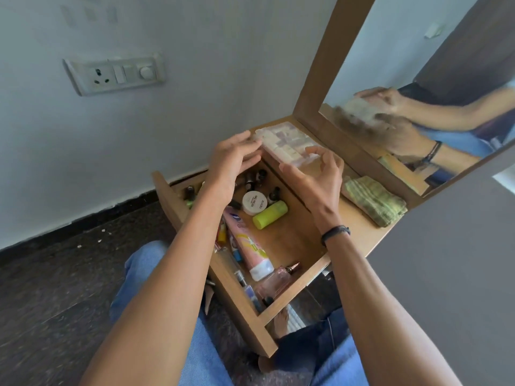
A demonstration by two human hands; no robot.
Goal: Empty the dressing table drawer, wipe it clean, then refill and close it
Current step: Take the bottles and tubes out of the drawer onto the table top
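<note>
Just over the drawer [295, 286], organiser box [284, 143] at tabletop [362, 227] edge
Left hand [231, 162] touches it straight-fingered; right hand [320, 179] pinches its corner

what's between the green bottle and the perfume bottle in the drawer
Only bare drawer floor; head view shows nothing between the green bottle and the perfume bottle. The pink tube lies beside that stretch.

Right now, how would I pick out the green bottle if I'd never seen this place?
Find the wooden table below the mirror and look into its open drawer. On its floor, beside a white jar and a pink tube, the bottle lies on its side. It is the only plain lime-green cylinder there.
</note>
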